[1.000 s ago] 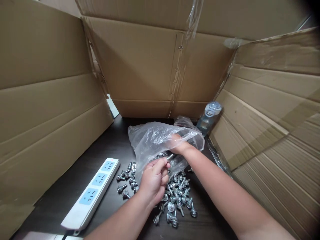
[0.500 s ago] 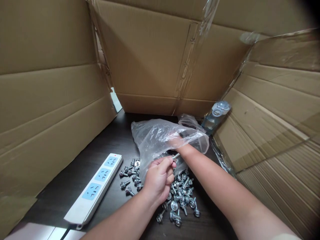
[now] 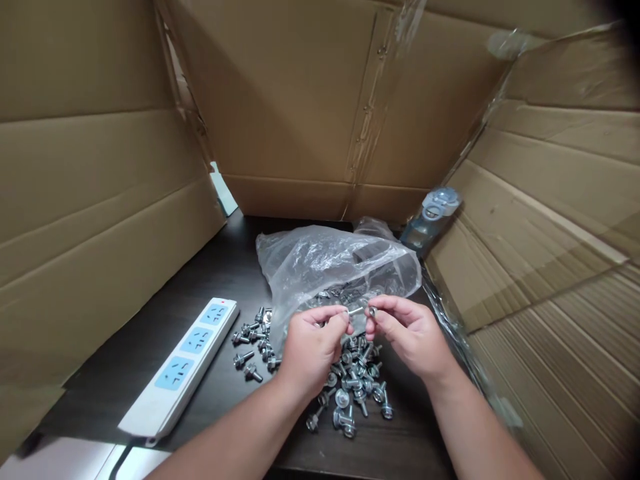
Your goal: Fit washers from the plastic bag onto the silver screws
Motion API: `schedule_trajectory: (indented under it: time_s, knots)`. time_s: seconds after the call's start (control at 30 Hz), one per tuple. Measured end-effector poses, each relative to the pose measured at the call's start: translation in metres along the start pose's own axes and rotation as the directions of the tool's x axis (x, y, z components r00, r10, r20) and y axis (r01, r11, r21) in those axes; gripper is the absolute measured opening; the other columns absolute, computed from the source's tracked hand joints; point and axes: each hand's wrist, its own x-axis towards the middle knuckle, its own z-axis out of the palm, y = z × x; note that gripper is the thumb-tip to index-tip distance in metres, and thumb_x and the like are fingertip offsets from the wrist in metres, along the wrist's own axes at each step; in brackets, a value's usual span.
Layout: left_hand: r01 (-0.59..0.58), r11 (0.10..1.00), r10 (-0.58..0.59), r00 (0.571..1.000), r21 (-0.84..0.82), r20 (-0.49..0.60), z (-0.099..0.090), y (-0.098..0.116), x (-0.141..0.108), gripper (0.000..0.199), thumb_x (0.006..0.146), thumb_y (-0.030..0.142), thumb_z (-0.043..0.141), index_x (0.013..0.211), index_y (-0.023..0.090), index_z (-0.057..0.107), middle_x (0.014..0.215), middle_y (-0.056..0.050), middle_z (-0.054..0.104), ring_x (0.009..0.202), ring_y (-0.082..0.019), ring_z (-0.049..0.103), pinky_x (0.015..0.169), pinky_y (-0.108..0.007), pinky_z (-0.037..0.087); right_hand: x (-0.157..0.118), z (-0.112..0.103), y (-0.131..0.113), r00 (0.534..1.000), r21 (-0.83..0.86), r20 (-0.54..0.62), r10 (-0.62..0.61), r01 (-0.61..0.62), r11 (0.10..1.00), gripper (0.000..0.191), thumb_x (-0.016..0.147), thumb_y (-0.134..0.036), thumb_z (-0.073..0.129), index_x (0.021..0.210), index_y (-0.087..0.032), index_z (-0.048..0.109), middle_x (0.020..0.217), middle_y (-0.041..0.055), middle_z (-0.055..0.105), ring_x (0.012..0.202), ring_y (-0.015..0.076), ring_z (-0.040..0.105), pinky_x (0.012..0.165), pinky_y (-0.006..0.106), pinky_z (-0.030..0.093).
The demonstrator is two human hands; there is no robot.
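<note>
One power strip [image 3: 143, 411] left on the desk [image 3: 200, 293], then loose bolts [image 3: 243, 360]. Left hand [image 3: 311, 350] angled inward, grip clamped on one end of a held bolt [image 3: 355, 311], likely to leave the shank exposed, near side of the plastic bag [image 3: 325, 257]. Right hand [image 3: 413, 337] mirrors it: thumb and fingers pinching a small metal part [image 3: 373, 311], just beside the shank tip, probably for alignment.

Head-height view, forward and down, seemingly near.

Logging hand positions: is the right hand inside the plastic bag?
No, the right hand is outside the plastic bag, pinching a small metal part.
</note>
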Motion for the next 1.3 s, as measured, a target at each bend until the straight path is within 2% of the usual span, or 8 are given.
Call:
schedule_trajectory:
  time_s: [0.23, 0.5, 0.8, 0.87, 0.93, 1.0, 1.17, 1.3]
  knots:
    - [-0.140, 0.962, 0.125, 0.989, 0.234, 0.078, -0.008, -0.006, 0.000, 0.028, 0.076, 0.038, 0.070, 0.088, 0.013, 0.072, 0.061, -0.003, 0.061, 0.040, -0.002, 0.029, 0.038, -0.017, 0.023, 0.000, 0.008, 0.002, 0.985, 0.038, 0.042, -0.165, 0.163, 0.986, 0.013, 0.084, -0.024, 0.066, 0.096, -0.019, 0.068, 0.096, 0.0049, 0.061, 0.069, 0.0134, 0.066, 0.065, 0.031, 0.057]
    - [-0.273, 0.896, 0.276, 0.960, 0.350, 0.041, -0.004, -0.004, -0.001, 0.023, 0.074, 0.035, 0.072, 0.084, 0.016, 0.076, 0.059, -0.005, 0.061, 0.045, -0.008, 0.042, 0.041, -0.019, 0.031, -0.004, 0.011, -0.006, 0.983, -0.071, 0.024, -0.183, 0.184, 0.980, 0.012, 0.084, -0.021, 0.064, 0.094, -0.020, 0.071, 0.100, 0.0056, 0.060, 0.061, 0.0090, 0.062, 0.054, 0.023, 0.054]
    - [-0.509, 0.720, 0.545, 0.836, 0.473, 0.070, 0.000, 0.003, -0.007, 0.009, 0.070, 0.017, 0.072, 0.076, 0.019, 0.078, 0.074, -0.006, 0.069, 0.061, -0.011, 0.057, 0.059, -0.020, 0.046, -0.006, 0.016, -0.004, 0.966, -0.166, 0.003, -0.260, 0.257, 0.952, 0.009, 0.088, -0.019, 0.060, 0.092, -0.017, 0.068, 0.088, 0.0044, 0.059, 0.055, 0.0077, 0.058, 0.050, 0.021, 0.051]
    - [-0.457, 0.795, 0.478, 0.877, 0.399, 0.053, -0.001, 0.001, -0.006, 0.011, 0.070, 0.022, 0.073, 0.079, 0.017, 0.078, 0.069, -0.006, 0.066, 0.054, -0.009, 0.053, 0.052, -0.019, 0.043, -0.006, 0.018, -0.002, 0.952, -0.169, -0.002, -0.306, 0.301, 0.938, 0.010, 0.089, -0.018, 0.058, 0.093, -0.016, 0.067, 0.088, 0.0044, 0.059, 0.054, 0.0073, 0.059, 0.049, 0.021, 0.051]
    - [-0.291, 0.927, 0.291, 0.956, 0.239, 0.036, -0.001, -0.001, -0.004, 0.020, 0.071, 0.030, 0.074, 0.083, 0.014, 0.076, 0.063, -0.004, 0.062, 0.044, -0.005, 0.042, 0.041, -0.018, 0.034, -0.006, 0.019, 0.000, 0.929, -0.188, -0.010, -0.369, 0.361, 0.913, 0.010, 0.089, -0.015, 0.057, 0.094, -0.016, 0.066, 0.088, 0.0046, 0.059, 0.054, 0.0066, 0.058, 0.048, 0.020, 0.050]
    - [-0.098, 0.993, 0.095, 0.995, 0.067, 0.041, 0.001, -0.001, -0.003, 0.027, 0.068, 0.034, 0.076, 0.083, 0.012, 0.073, 0.058, -0.001, 0.057, 0.038, -0.002, 0.032, 0.036, -0.015, 0.024, -0.006, 0.019, 0.002, 0.899, -0.233, -0.010, -0.438, 0.424, 0.875, 0.012, 0.089, -0.011, 0.056, 0.095, -0.016, 0.065, 0.089, 0.0048, 0.059, 0.053, 0.0058, 0.057, 0.047, 0.020, 0.049]
    - [0.136, 0.986, -0.127, 0.987, -0.093, 0.097, 0.003, 0.004, -0.001, 0.028, 0.065, 0.030, 0.079, 0.059, 0.009, 0.061, 0.043, 0.007, 0.030, 0.037, 0.001, 0.017, 0.033, -0.012, 0.015, -0.006, 0.016, 0.006, 0.847, -0.327, 0.044, -0.530, 0.513, 0.794, 0.021, 0.086, -0.003, 0.056, 0.100, -0.016, 0.065, 0.095, 0.0057, 0.058, 0.055, 0.0048, 0.056, 0.048, 0.020, 0.048]
    - [0.220, 0.969, -0.205, 0.970, -0.112, 0.131, 0.002, 0.007, -0.002, 0.028, 0.065, 0.030, 0.078, 0.059, 0.009, 0.060, 0.045, 0.007, 0.030, 0.038, 0.001, 0.016, 0.033, -0.013, 0.011, -0.005, 0.013, 0.007, 0.830, -0.344, 0.072, -0.554, 0.542, 0.767, 0.025, 0.085, -0.001, 0.056, 0.103, -0.017, 0.064, 0.096, 0.0057, 0.058, 0.054, 0.0043, 0.055, 0.048, 0.020, 0.047]
